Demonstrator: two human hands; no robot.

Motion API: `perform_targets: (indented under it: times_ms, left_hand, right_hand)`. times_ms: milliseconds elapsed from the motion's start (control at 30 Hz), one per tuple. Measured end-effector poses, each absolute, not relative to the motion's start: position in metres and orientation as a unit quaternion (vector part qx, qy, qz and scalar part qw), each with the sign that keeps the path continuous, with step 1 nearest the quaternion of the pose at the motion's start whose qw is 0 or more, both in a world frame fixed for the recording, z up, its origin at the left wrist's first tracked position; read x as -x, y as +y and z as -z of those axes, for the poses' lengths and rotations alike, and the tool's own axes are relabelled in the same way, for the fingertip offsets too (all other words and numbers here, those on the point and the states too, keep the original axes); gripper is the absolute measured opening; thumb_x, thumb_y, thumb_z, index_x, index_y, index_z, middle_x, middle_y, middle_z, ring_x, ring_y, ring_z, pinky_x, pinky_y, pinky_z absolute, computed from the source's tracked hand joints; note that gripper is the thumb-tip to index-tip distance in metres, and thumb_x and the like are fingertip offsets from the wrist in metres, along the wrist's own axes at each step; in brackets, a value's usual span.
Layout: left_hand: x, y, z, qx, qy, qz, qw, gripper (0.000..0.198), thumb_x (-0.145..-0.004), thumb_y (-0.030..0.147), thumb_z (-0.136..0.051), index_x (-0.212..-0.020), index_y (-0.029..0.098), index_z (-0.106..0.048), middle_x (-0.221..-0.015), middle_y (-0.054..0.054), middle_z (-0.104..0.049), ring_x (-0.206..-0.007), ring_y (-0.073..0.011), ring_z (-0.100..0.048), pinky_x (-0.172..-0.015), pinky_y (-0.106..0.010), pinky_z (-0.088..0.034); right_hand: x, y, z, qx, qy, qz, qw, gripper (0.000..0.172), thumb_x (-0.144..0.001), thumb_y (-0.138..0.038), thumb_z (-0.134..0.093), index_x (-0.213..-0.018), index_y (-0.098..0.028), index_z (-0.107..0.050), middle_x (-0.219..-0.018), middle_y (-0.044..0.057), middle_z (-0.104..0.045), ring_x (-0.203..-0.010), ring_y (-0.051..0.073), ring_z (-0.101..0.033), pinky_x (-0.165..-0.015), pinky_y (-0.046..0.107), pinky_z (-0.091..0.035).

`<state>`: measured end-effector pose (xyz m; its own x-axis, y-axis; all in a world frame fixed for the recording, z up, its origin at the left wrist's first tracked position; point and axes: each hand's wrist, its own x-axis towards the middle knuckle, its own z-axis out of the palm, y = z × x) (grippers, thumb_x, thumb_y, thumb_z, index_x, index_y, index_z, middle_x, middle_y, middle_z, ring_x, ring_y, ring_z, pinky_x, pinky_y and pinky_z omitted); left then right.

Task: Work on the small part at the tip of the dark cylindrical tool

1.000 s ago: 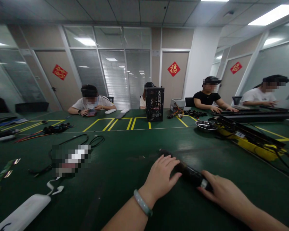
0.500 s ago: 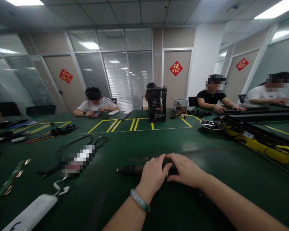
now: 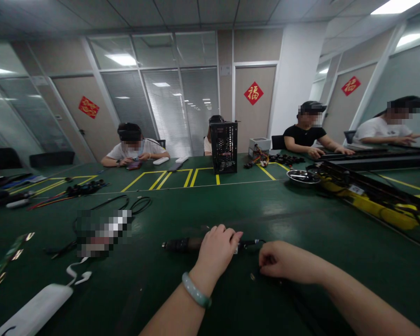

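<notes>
A dark, cylindrical electric screwdriver (image 3: pixel 182 244) lies on the green table, its bit end pointing left. My left hand (image 3: pixel 219 245), with a jade-coloured bangle (image 3: pixel 196 290) at the wrist, is wrapped over its body from above. A black cord (image 3: pixel 254 242) comes out of the tool's right end and runs toward my right hand (image 3: pixel 280 261). That hand is closed, fingers curled in; whatever lies between the fingertips is hidden. Just left of those fingertips is a small pale piece (image 3: pixel 252 276), too small to name.
On the left are a white power strip (image 3: pixel 35 310), a green circuit board (image 3: pixel 9 261) and a looped black cable (image 3: pixel 142 204). Ahead stand a black computer case (image 3: pixel 225 147) and a power supply (image 3: pixel 261 145). A metal bowl (image 3: pixel 303 178) sits right. Several people work across the table.
My right hand has left the screwdriver's tail end, moving right and slightly down, and its fingers have closed. My left hand stays on the screwdriver. The view has shifted slightly.
</notes>
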<state>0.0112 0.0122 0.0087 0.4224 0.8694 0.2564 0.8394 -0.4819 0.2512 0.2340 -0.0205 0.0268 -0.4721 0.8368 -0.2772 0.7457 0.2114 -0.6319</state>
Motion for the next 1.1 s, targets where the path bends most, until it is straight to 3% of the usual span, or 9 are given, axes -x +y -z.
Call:
perform_targets:
  times_ms: [167,300,467,600,733,1100]
  left_hand:
    - [-0.003,0.014,-0.013,-0.84,0.52,-0.145,0.05,0.048,-0.1,0.048,-0.029,-0.098,0.021,-0.069,-0.093,-0.007,-0.059,-0.09,-0.0224,-0.056,-0.078,-0.035,-0.042]
    - [0.005,0.014,-0.015,-0.829,0.532,-0.163,0.061,0.044,-0.1,0.046,-0.03,-0.098,0.022,-0.068,-0.093,-0.006,-0.06,-0.087,-0.0212,-0.057,-0.075,-0.033,-0.043]
    - [0.001,0.003,-0.02,-0.866,0.448,-0.209,0.077,0.017,-0.09,0.034,-0.052,-0.102,0.026,-0.061,-0.099,0.0,-0.061,-0.092,-0.0194,-0.056,-0.082,-0.031,-0.042]
    - [-0.004,-0.003,-0.02,-0.867,0.451,-0.193,0.086,0.023,-0.079,0.021,-0.058,-0.102,0.025,-0.057,-0.099,-0.001,-0.06,-0.091,-0.0194,-0.056,-0.081,-0.031,-0.042]
    - [-0.007,-0.001,-0.018,-0.862,0.463,-0.192,0.078,0.017,-0.081,0.019,-0.056,-0.097,0.024,-0.055,-0.095,0.0,-0.059,-0.088,-0.0189,-0.055,-0.079,-0.032,-0.042]
    - [-0.006,0.0,-0.021,-0.879,0.436,-0.172,0.086,0.011,-0.084,0.026,-0.061,-0.095,0.025,-0.058,-0.097,0.001,-0.06,-0.09,-0.0186,-0.055,-0.08,-0.032,-0.044]
  right_hand:
    - [-0.224,-0.012,-0.018,0.421,-0.69,-0.551,0.206,0.023,-0.084,-0.038,-0.063,-0.089,-0.016,-0.062,-0.083,0.002,-0.066,-0.066,0.011,-0.056,-0.06,0.02,-0.043]
    - [-0.217,-0.008,-0.012,0.467,-0.65,-0.53,0.28,0.027,-0.088,-0.041,-0.058,-0.092,-0.014,-0.06,-0.077,0.001,-0.065,-0.059,0.009,-0.051,-0.055,0.018,-0.04]
    - [-0.214,-0.004,-0.001,0.524,-0.65,-0.477,0.274,0.022,-0.088,-0.036,-0.057,-0.091,-0.015,-0.062,-0.069,-0.001,-0.062,-0.053,0.009,-0.05,-0.049,0.018,-0.037]
    - [-0.215,-0.004,0.001,0.543,-0.662,-0.442,0.267,0.022,-0.087,-0.037,-0.056,-0.088,-0.016,-0.062,-0.065,-0.002,-0.06,-0.056,0.011,-0.054,-0.049,0.018,-0.039]
    - [-0.217,-0.005,-0.003,0.549,-0.701,-0.369,0.267,0.018,-0.085,-0.033,-0.059,-0.079,-0.016,-0.061,-0.066,-0.002,-0.06,-0.06,0.012,-0.054,-0.052,0.018,-0.038]
    - [-0.224,-0.009,-0.012,0.545,-0.779,-0.249,0.186,0.007,-0.081,-0.023,-0.058,-0.078,-0.02,-0.063,-0.066,-0.003,-0.061,-0.059,0.012,-0.055,-0.052,0.02,-0.034]
